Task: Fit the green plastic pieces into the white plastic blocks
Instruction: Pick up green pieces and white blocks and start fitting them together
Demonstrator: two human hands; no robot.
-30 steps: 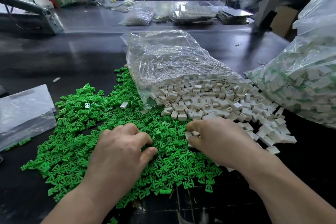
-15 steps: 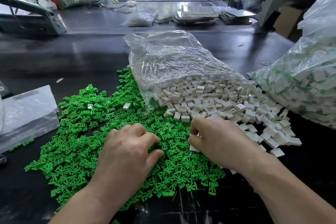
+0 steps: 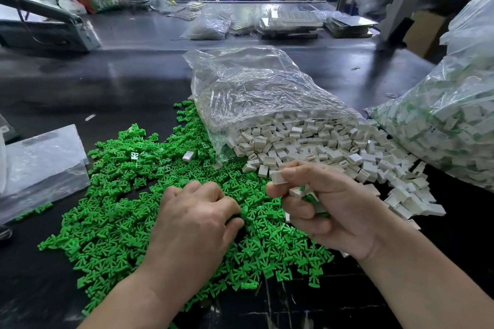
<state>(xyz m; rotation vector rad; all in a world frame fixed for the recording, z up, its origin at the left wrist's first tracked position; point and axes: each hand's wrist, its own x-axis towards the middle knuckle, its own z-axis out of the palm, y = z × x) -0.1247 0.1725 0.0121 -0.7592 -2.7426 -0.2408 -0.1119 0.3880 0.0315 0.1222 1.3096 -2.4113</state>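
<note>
Dark worktop (image 3: 120, 83), wide and glossy. Far edge cluttered with more bags and trays, too blurred to name.

Bulging clear sack (image 3: 454, 125) at the right edge, packed with white blocks with green showing among them. Read as finished stock, so a large share probably done.

Open clear bag (image 3: 256, 93) mid-worktop, mouth toward the near edge, slumped. White blocks (image 3: 320, 147) spilling from it in a loose fan toward the near right corner. A great many, no green in them, so unfitted.

Green pieces (image 3: 115, 222) in a broad flat heap left of centre, running to the near edge, touching the bag's mouth and mixing with the white spill there. A couple of stray white blocks on top of the green.

Flat clear bag (image 3: 40, 168) at the left edge, nearly empty, a few green bits by its near corner.

Left grip (image 3: 192, 227) palm-down on the green heap, fingers curled into the pieces, thumb close to forefinger. Holding a piece or only raking: cannot tell.

Right grip (image 3: 334, 208) just above the seam of green and white, clenched on a small stock. One white block (image 3: 278, 177) pinched between thumb and forefinger at the top, more white and green bits (image 3: 311, 199) tucked under the curled fingers below.

Progress, as a judgement: well under way, far from over. Block in hand, no green partner seated in it yet.
</note>
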